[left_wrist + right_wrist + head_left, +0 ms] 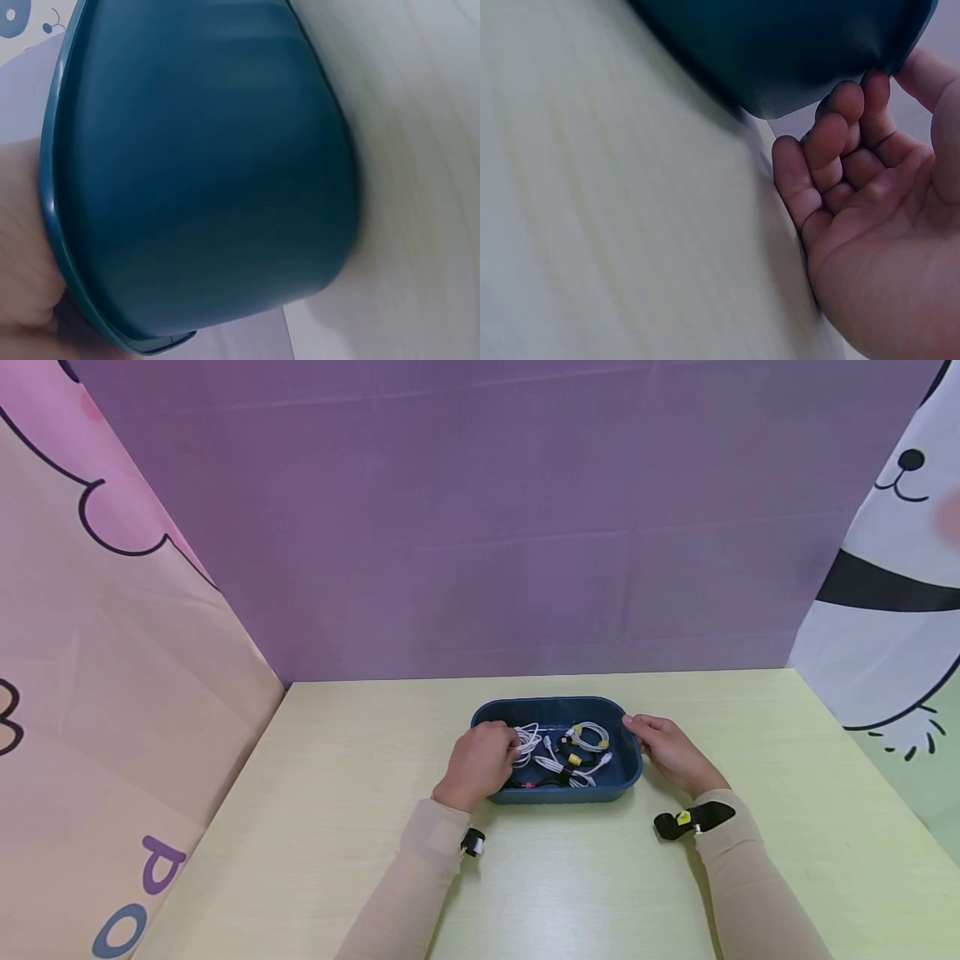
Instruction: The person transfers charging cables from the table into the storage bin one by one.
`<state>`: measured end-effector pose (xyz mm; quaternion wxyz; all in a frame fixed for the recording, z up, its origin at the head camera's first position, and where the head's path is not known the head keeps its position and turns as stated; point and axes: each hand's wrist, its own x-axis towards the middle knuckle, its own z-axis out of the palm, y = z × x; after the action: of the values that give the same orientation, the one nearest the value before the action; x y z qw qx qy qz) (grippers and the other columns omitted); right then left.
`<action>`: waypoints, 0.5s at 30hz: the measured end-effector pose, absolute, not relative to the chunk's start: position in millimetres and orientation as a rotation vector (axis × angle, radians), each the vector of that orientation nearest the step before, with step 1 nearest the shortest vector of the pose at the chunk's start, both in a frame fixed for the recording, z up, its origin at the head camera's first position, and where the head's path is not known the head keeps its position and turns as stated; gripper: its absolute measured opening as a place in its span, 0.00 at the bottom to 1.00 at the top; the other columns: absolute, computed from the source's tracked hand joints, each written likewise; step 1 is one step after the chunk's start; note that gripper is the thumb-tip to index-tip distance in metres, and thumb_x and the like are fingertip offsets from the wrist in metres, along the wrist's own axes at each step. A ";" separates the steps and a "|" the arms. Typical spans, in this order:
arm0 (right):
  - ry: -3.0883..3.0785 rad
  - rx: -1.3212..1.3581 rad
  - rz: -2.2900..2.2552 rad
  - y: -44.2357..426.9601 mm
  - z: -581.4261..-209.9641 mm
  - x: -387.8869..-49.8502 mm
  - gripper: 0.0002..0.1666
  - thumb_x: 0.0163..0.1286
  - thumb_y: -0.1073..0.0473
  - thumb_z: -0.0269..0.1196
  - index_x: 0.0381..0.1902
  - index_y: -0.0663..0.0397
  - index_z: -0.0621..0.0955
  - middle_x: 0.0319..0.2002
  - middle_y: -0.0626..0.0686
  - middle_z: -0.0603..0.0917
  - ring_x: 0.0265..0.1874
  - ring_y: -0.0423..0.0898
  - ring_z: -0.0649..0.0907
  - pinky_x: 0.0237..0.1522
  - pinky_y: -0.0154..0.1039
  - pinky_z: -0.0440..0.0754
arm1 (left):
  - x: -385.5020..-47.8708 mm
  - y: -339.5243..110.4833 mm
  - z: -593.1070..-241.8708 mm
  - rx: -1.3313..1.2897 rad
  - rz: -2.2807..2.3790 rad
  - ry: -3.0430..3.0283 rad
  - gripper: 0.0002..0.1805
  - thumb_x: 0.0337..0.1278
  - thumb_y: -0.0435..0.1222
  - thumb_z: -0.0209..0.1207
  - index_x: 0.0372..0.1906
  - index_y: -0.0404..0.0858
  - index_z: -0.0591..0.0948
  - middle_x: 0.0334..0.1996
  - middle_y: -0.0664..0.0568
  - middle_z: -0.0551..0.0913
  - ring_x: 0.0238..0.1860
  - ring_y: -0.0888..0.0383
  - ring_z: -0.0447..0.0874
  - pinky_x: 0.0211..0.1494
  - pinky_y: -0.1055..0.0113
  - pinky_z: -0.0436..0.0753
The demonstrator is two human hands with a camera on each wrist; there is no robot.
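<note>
A dark blue plastic bin (555, 796) stands on the table with several coiled cables in it. My left hand (482, 764) reaches over its left end, fingers curled at a coiled white cable (528, 745), which they appear to pinch; the fingertips are partly hidden. In the left wrist view, the bin's outer wall (210, 172) covers most of that hand. My right hand (671, 747) grips the right end of the rim, thumb on top. Its fingers (832, 139) bend beneath the rim against the outside wall in the right wrist view.
Inside the bin also lie a white cable with yellow ties (591, 737), another white cable (577, 778) with a black strap, and dark cables, one with a red part. The pale wooden table (337, 827) meets a purple backdrop (487, 527) behind. Printed cloth panels flank both sides.
</note>
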<state>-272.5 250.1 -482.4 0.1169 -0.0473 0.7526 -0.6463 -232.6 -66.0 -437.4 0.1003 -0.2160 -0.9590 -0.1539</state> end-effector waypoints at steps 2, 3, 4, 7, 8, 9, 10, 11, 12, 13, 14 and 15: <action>2.200 -0.134 -1.895 250.4 -482.7 -272.3 0.20 0.81 0.47 0.54 0.26 0.43 0.75 0.26 0.40 0.69 0.28 0.37 0.70 0.32 0.30 0.66 | -232.0 -65.6 -437.5 -0.645 -0.448 -2.838 0.06 0.65 0.36 0.66 0.42 0.40 0.91 0.39 0.51 0.89 0.41 0.55 0.87 0.46 0.59 0.87; 2.198 -0.131 -1.897 250.5 -482.7 -272.2 0.20 0.81 0.47 0.54 0.26 0.43 0.75 0.26 0.40 0.69 0.28 0.37 0.70 0.32 0.30 0.66 | -231.6 -65.3 -437.6 -0.648 -0.445 -2.839 0.06 0.65 0.35 0.66 0.42 0.40 0.91 0.39 0.51 0.89 0.41 0.55 0.87 0.46 0.59 0.87; 2.197 -0.129 -1.899 250.5 -482.7 -272.2 0.20 0.81 0.47 0.54 0.26 0.43 0.75 0.26 0.40 0.69 0.27 0.37 0.70 0.32 0.30 0.66 | -231.5 -65.0 -437.7 -0.649 -0.443 -2.842 0.06 0.65 0.36 0.66 0.42 0.40 0.91 0.39 0.50 0.89 0.41 0.55 0.87 0.46 0.58 0.87; 2.198 -0.129 -1.895 251.0 -482.2 -271.4 0.20 0.81 0.47 0.54 0.26 0.43 0.75 0.26 0.41 0.69 0.27 0.37 0.70 0.31 0.30 0.65 | -231.4 -64.2 -438.4 -0.643 -0.423 -2.848 0.06 0.65 0.36 0.66 0.42 0.41 0.90 0.39 0.50 0.89 0.41 0.55 0.87 0.46 0.58 0.87; 2.197 -0.130 -1.896 251.1 -482.1 -271.3 0.20 0.81 0.47 0.54 0.26 0.43 0.75 0.26 0.41 0.69 0.27 0.37 0.70 0.31 0.30 0.65 | -231.5 -63.8 -438.5 -0.640 -0.418 -2.848 0.06 0.65 0.36 0.66 0.42 0.40 0.91 0.39 0.50 0.89 0.41 0.55 0.87 0.46 0.58 0.87; 2.198 -0.132 -1.896 251.2 -482.0 -271.1 0.20 0.81 0.47 0.54 0.26 0.44 0.75 0.26 0.41 0.69 0.27 0.38 0.69 0.31 0.31 0.65 | -231.5 -63.5 -438.5 -0.639 -0.411 -2.848 0.06 0.65 0.36 0.67 0.42 0.41 0.91 0.39 0.50 0.89 0.41 0.55 0.87 0.45 0.59 0.87; 2.198 -0.134 -1.897 251.3 -481.9 -270.9 0.20 0.81 0.47 0.54 0.26 0.44 0.75 0.26 0.41 0.69 0.28 0.38 0.69 0.31 0.31 0.65 | -231.6 -63.2 -438.5 -0.637 -0.405 -2.850 0.06 0.65 0.36 0.67 0.42 0.40 0.90 0.39 0.50 0.89 0.40 0.55 0.87 0.45 0.59 0.87; 2.196 -0.135 -1.899 251.4 -481.8 -270.8 0.20 0.81 0.47 0.54 0.26 0.44 0.75 0.26 0.41 0.69 0.28 0.38 0.69 0.31 0.31 0.65 | -231.7 -62.8 -438.6 -0.637 -0.396 -2.849 0.06 0.65 0.36 0.66 0.42 0.40 0.90 0.38 0.50 0.89 0.40 0.55 0.87 0.44 0.59 0.87; 2.195 -0.137 -1.900 251.5 -481.7 -270.6 0.20 0.81 0.47 0.54 0.26 0.44 0.75 0.26 0.41 0.69 0.28 0.38 0.69 0.31 0.31 0.65 | -231.7 -62.4 -438.5 -0.636 -0.390 -2.850 0.06 0.65 0.36 0.66 0.42 0.40 0.90 0.38 0.50 0.89 0.39 0.55 0.86 0.44 0.59 0.87; 2.194 -0.138 -1.902 251.5 -481.6 -270.5 0.20 0.81 0.47 0.54 0.26 0.44 0.75 0.26 0.41 0.69 0.28 0.38 0.69 0.32 0.31 0.65 | -231.7 -62.1 -438.5 -0.637 -0.387 -2.852 0.06 0.65 0.36 0.66 0.41 0.40 0.90 0.38 0.50 0.89 0.38 0.56 0.86 0.43 0.59 0.87; 2.191 -0.139 -1.906 251.6 -481.5 -270.4 0.20 0.81 0.47 0.54 0.26 0.45 0.75 0.26 0.41 0.69 0.28 0.38 0.69 0.32 0.31 0.65 | -231.6 -61.7 -438.4 -0.639 -0.384 -2.854 0.06 0.65 0.36 0.66 0.41 0.40 0.90 0.38 0.50 0.89 0.38 0.56 0.86 0.43 0.59 0.87; 2.191 -0.138 -1.906 251.6 -481.4 -270.2 0.20 0.81 0.47 0.55 0.26 0.45 0.75 0.26 0.41 0.69 0.28 0.39 0.69 0.32 0.31 0.65 | -231.5 -61.3 -438.4 -0.641 -0.379 -2.857 0.06 0.65 0.36 0.66 0.42 0.40 0.90 0.38 0.50 0.89 0.38 0.56 0.86 0.43 0.60 0.87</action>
<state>-270.2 251.6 -481.4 0.1169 -0.0473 0.7483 -0.6512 -231.5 -61.3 -438.4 0.0943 -0.2160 -0.9634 -0.1278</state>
